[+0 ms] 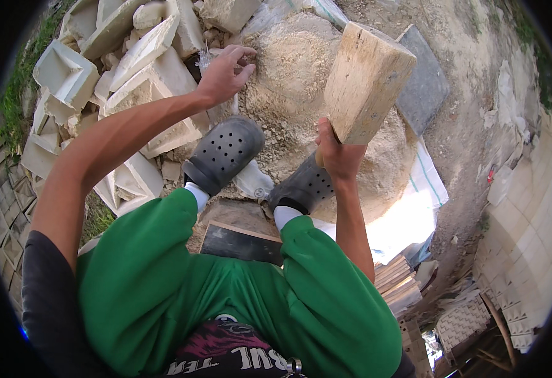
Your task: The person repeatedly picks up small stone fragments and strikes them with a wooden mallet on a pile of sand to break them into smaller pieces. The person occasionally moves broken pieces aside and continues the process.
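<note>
One big, light brown, box-shaped block of wood (369,82), gripped at its near end in the right hand (340,151). Was up over the right part of a pale tan heap of dust and crumbs (292,57), between the far edge and the near right corner of a white sheet with blue-green lines (428,179). Leaned a bit to the right at its far end. Had the right thumb pressed on the wood; could not tell how the other fingers sat, being mostly hidden. Held the left hand (225,74) by the heap's far left side, fingers loosely bent and thumb a little apart. Could not tell if touching the heap. Saw white, boxy, broken pieces (147,51) piled just left of that hand. Wore dark gray clogs with round holes (224,152) at the heap's near side. Saw a flat gray slab (422,82) past the wood, to the right.
</note>
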Demonstrator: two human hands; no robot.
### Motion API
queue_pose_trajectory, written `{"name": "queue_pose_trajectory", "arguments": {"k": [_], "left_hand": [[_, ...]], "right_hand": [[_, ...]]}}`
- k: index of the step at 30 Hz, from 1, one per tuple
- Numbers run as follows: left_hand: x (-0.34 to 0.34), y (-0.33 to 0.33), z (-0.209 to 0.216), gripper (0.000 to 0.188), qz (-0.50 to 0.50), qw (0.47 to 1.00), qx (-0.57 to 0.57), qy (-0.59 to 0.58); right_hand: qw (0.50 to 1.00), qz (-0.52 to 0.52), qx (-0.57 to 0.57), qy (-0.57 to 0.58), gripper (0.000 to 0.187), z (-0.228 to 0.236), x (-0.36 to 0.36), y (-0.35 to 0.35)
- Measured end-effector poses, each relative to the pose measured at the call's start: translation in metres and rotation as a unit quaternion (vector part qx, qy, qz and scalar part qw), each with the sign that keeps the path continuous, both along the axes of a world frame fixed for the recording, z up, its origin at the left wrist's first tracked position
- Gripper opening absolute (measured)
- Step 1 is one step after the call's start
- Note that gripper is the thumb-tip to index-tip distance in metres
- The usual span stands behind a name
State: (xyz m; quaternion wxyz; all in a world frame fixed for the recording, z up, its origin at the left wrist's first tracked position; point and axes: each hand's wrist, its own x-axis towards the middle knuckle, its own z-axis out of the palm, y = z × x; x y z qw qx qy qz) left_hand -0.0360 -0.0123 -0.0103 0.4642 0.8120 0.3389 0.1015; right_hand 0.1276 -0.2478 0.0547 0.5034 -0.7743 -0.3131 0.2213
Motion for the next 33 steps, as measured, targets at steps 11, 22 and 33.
{"name": "queue_pose_trajectory", "arguments": {"k": [11,22,33], "left_hand": [[0.002,-0.003,-0.003,0.029,-0.015,1.0,0.006,0.006],[-0.008,0.022,-0.024,0.024,-0.01,0.991,0.088,0.098],[-0.007,-0.004,-0.009,0.036,-0.087,0.985,0.062,0.136]], "right_hand": [[0.969,-0.013,-0.235,0.071,0.031,0.021,-0.006,0.011],[0.952,0.012,-0.278,0.129,0.038,0.011,-0.011,0.031],[0.968,-0.029,-0.231,0.092,0.049,-0.012,-0.014,0.003]]}}
